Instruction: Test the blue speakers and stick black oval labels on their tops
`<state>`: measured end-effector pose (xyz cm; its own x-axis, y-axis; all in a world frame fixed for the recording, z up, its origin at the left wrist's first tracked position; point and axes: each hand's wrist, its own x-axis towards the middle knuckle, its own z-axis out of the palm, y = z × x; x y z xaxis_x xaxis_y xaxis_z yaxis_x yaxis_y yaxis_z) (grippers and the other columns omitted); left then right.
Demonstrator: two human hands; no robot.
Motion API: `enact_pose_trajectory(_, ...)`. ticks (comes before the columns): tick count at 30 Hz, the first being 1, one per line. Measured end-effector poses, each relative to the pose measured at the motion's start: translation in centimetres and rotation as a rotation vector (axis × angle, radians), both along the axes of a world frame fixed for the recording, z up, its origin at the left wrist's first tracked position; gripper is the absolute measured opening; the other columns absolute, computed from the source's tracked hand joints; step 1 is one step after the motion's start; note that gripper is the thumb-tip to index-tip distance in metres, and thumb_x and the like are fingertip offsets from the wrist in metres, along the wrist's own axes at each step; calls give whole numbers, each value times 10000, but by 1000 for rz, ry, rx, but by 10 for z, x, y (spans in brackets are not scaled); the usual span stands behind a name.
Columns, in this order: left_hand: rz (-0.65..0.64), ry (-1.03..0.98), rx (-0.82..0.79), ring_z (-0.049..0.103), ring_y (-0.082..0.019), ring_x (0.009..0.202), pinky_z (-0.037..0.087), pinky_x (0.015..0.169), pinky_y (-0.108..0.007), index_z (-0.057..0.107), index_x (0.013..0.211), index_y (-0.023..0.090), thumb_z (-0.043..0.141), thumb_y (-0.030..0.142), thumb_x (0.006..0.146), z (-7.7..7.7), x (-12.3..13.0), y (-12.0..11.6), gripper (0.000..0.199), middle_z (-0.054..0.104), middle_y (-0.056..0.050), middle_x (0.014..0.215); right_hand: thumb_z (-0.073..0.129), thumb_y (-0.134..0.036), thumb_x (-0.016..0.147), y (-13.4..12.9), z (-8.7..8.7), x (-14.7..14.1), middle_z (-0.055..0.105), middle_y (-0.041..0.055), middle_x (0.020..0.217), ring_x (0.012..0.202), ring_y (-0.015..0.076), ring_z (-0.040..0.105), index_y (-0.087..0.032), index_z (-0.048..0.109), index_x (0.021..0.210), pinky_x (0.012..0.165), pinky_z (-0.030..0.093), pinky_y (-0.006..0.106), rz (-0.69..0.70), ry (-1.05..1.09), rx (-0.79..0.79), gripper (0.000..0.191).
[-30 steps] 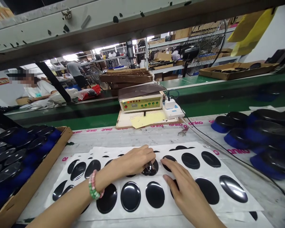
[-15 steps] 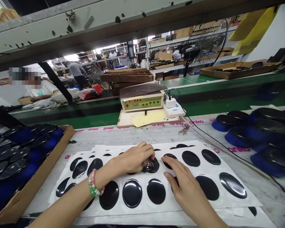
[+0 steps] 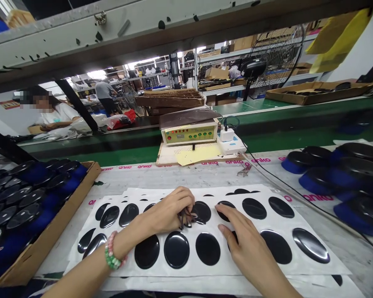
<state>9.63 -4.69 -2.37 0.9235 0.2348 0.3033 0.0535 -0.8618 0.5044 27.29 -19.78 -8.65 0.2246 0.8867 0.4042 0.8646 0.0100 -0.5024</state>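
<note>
White sheets (image 3: 202, 271) bearing rows of glossy black oval stickers (image 3: 207, 248) lie stacked before me. My left hand (image 3: 177, 207), a beaded bracelet on its wrist, is curled over the middle of the top sheet. Its fingers close on a bunch of thin, dark, shiny strips (image 3: 186, 218), whose exact kind I cannot make out. Just right of them, one black oval (image 3: 202, 212) in the upper row shows almost fully. My right hand (image 3: 240, 238) lies on the sheet with thumb and fingers apart, holding nothing. It partly covers a couple of ovals.
On the left, a cardboard box (image 3: 65, 207) holds many black-topped blue round parts. More such parts (image 3: 354, 169) are piled at the right. A control box (image 3: 189, 134) and a power strip (image 3: 231, 145) stand behind the sheets. A cable (image 3: 286, 186) runs rightward. Another person sits at far left.
My left hand has shifted slightly left with the dark strips, uncovering more of the oval beside it. My right hand stays in place on the sheet. The view has turned a little.
</note>
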Motion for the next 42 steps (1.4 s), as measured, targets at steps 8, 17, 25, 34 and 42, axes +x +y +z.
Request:
enact_pose_trajectory(8,332,-222,-337,560,-120,775,497,696,-277,428,1068,252,396,39,862,28,-68,-20,298,547,-62,1181,351,-273,947,-1,1,-2,629,92,1204,1086,255,608,-203,527,1204,918,515,499,-17,-118,78,319)
enact_pose_trajectory(17,103,444,64,473,-218,1000,494,792,-317,467,1134,196,432,-60,620,7,-28,-49,575,577,-47,1103,425,-312,943,9,0,-27,597,119,1262,1168,268,557,-160,545,1199,960,491,487,167,-166,39,321)
enact_pose_trajectory(25,75,463,303,482,-254,981,528,733,-365,331,1358,205,418,-74,714,-1,-39,-58,708,507,-110,1142,423,-321,944,8,1,-25,603,115,1258,1165,256,562,-161,566,1184,962,493,466,157,-157,26,323)
enact_pose_trajectory(34,214,6,-100,527,-239,1078,510,828,-338,524,858,200,543,63,839,-3,-83,-66,139,589,-90,1085,424,-333,943,7,2,-25,611,98,1248,1154,259,568,-173,586,1175,939,508,467,152,-182,5,325)
enact_pose_trajectory(42,312,90,-249,609,-140,848,494,732,-258,471,1149,277,400,-35,769,32,-70,-32,497,603,-29,1142,440,-285,925,8,1,-24,611,98,1235,1129,266,577,-186,587,1180,926,504,470,177,-227,54,310)
